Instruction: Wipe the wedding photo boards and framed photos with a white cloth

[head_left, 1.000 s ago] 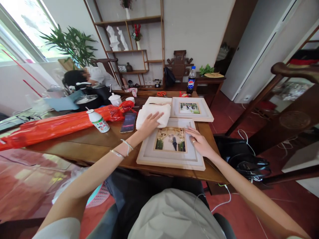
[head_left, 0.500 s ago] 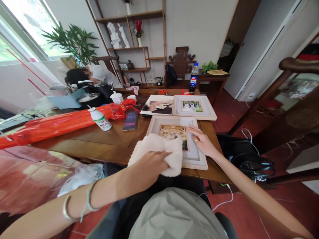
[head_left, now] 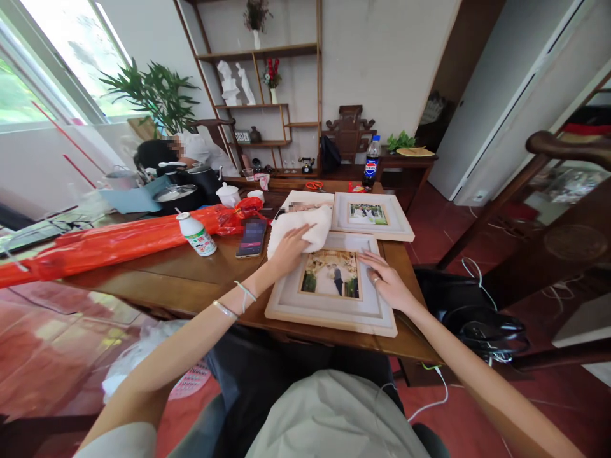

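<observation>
My left hand (head_left: pixel 289 247) presses a fluffy white cloth (head_left: pixel 312 228) with its fingers bent into it. The cloth lies over the upper left corner of a pale picture frame (head_left: pixel 329 317) and part of a white-edged photo print (head_left: pixel 298 198) behind it. Inside the frame is a small photo of a couple, now uncovered. My right hand (head_left: pixel 389 283) rests on the frame's right side, fingers stretched out, a ring on one of them. A second framed photo (head_left: pixel 367 215) lies flat just beyond.
Left on the wooden table (head_left: pixel 214 280) are a phone (head_left: pixel 251 238), a white bottle with a straw (head_left: pixel 196 234) and a long red plastic-wrapped bundle (head_left: pixel 128 238). Orange-handled scissors (head_left: pixel 314 186) and a cola bottle (head_left: pixel 372 162) stand farther back. Another person (head_left: pixel 205 149) sits at the far left.
My left hand has moved the cloth away from me, from the frame's near left corner to its far left corner, uncovering the photo. My right hand stays on the frame's right side.
</observation>
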Demonstrator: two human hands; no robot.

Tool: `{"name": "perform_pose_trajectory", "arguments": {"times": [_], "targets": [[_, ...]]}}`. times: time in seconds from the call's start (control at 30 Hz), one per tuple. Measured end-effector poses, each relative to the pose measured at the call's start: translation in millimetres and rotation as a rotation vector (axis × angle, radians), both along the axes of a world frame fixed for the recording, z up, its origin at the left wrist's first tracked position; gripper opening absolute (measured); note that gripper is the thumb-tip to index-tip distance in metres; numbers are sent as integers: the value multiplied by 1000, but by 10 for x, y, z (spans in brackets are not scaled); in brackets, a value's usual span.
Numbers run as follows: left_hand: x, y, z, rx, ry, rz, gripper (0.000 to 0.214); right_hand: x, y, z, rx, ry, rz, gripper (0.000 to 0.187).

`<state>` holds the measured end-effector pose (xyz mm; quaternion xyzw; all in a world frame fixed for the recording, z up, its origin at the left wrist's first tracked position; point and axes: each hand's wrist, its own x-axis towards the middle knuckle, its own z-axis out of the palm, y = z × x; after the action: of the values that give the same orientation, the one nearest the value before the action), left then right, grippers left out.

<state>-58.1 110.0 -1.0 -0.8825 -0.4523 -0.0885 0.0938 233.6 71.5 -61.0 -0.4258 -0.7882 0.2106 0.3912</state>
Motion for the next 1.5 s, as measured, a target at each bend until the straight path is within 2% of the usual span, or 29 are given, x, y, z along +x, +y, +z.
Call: {"name": "perform_pose_trajectory", "arguments": {"times": [0.1, 0.2, 0.3, 0.4, 0.5, 0.6, 0.7, 0.87, 1.0, 1.07, 1.13, 1.23, 1.3, 1.4, 1.5], "targets": [[-39, 82, 19, -40, 16, -3, 53, -4, -10, 18, -16, -5, -6, 51], [-12, -57, 31, -72, 32, -43, 44, -8, -15, 33, -29, -8, -12, 51], [63, -417, 22, -97, 45, -98, 32, -11, -16, 42, -32, -19, -16, 52], [126, -917, 38, -157, 35, -153, 16, -18, -24, 57, -33, -22, -11, 53], [142, -1394, 94, -221, 18, -189, 13, -27, -42, 79, -57, -24, -17, 52], [134, -1631, 129, -248, 28, -199, 15, -31, -53, 91, -70, -23, -10, 52], [131, -1530, 91, -230, 46, -169, 14, -24, -51, 84, -56, -9, 4, 53], [160, -902, -16, -107, 60, -60, 23, -11, -37, 40, -40, 37, 19, 52], [227, -374, -13, -18, 13, 28, 32, -25, -38, 14, -44, 90, -4, 53], [264, -208, 15, -10, 23, 57, 33, -40, -47, 18, -48, 101, -31, 53], [299, -173, 61, -19, 51, 59, 32, -55, -60, 31, -49, 100, -52, 53], [332, -441, 142, -82, 130, 25, 29, -73, -75, 52, -51, 90, -54, 54], [330, -804, 172, -135, 202, -13, 26, -82, -78, 61, -56, 82, -51, 54], [289, -1399, 151, -112, 228, -73, 22, -86, -74, 64, -62, 77, -51, 55], [234, -1749, 72, -34, 139, -111, 20, -82, -65, 60, -55, 102, -42, 56]]}}
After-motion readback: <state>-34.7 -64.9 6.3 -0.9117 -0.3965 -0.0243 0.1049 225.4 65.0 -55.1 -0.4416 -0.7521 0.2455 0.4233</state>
